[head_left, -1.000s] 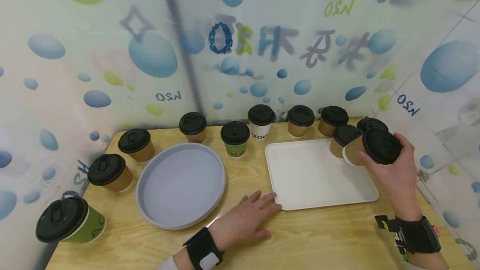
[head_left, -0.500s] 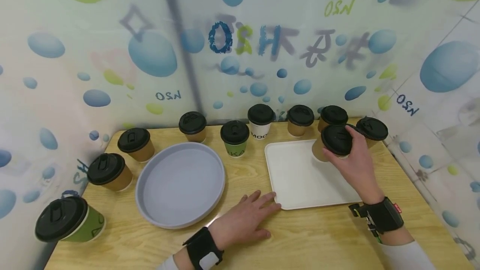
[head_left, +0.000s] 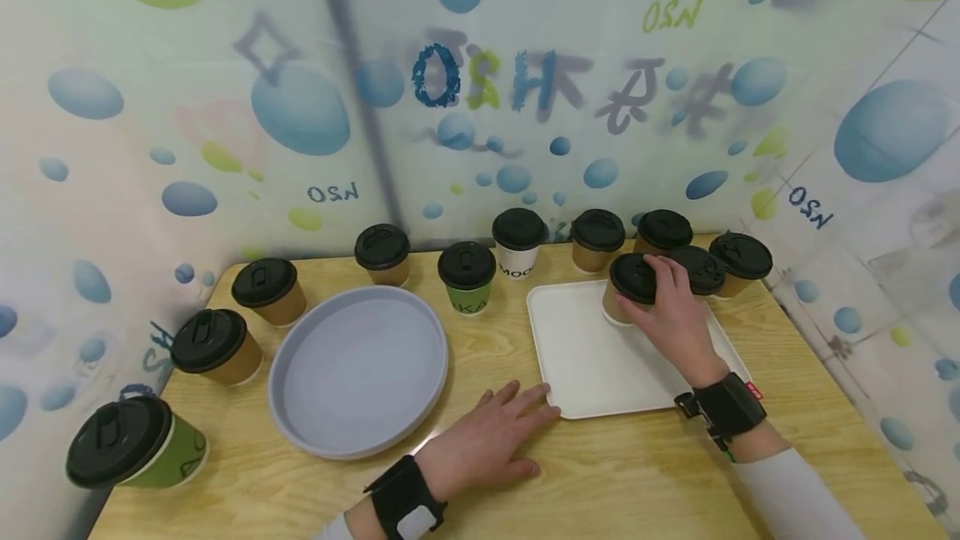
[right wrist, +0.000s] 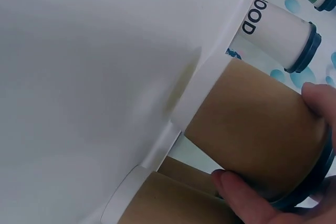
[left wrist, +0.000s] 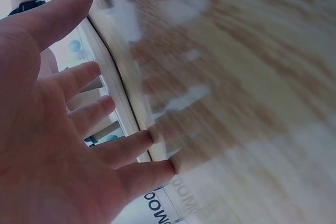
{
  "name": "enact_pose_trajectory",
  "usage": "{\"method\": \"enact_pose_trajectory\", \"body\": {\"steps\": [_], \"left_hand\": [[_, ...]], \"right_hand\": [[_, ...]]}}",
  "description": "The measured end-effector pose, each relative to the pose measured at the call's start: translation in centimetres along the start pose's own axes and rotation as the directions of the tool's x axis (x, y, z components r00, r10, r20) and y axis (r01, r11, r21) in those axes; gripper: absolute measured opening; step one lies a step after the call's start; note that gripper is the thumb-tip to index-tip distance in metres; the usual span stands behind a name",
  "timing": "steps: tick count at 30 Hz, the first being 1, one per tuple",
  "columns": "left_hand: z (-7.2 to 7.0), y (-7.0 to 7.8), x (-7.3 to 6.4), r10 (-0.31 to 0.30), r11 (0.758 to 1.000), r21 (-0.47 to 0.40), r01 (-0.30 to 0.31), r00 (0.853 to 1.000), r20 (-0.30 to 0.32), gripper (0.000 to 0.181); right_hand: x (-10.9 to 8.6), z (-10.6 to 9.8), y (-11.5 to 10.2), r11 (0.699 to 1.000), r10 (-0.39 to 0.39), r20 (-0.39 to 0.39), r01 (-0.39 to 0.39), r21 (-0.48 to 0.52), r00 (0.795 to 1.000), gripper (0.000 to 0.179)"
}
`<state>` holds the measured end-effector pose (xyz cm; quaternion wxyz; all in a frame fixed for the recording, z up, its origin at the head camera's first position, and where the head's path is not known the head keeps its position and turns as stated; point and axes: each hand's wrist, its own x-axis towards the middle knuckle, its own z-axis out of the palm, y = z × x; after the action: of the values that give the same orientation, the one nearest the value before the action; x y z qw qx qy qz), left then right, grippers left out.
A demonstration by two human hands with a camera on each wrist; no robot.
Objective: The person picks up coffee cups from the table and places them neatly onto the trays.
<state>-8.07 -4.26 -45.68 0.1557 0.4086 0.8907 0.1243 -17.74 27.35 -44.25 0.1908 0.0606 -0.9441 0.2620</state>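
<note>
My right hand [head_left: 678, 323] holds a brown paper cup [head_left: 632, 280] with a black lid over the back part of the white rectangular tray [head_left: 592, 365]. In the right wrist view, thumb and fingers grip the cup [right wrist: 257, 129] near its lid; its white base is close to the tray, and whether they touch I cannot tell. A second brown cup [head_left: 699, 270] stands on the tray just right of it, partly hidden by the hand. My left hand [head_left: 487, 444] lies palm down on the wooden table, fingers spread, fingertips by the tray's front left corner.
A round grey-blue tray [head_left: 360, 373] sits to the left. Lidded cups line the back and left edges, among them a white cup [head_left: 519, 261], a green cup [head_left: 468, 298] and a larger green cup [head_left: 176, 452]. A printed curtain [head_left: 480, 165] hangs behind the table.
My right hand has carried the brown cup leftward from the tray's right end, past the second brown cup, and brought it upright. The left hand stays in place.
</note>
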Motion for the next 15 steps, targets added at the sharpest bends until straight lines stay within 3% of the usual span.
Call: {"method": "enact_pose_trajectory", "body": {"steps": [15], "left_hand": [[0.16,-0.15,0.03,0.001,1.000,-0.002,-0.001,1.000,0.000,0.068]], "right_hand": [[0.56,0.75,0.15,1.000,-0.002,0.041,0.002,-0.005,0.999,0.079]]}}
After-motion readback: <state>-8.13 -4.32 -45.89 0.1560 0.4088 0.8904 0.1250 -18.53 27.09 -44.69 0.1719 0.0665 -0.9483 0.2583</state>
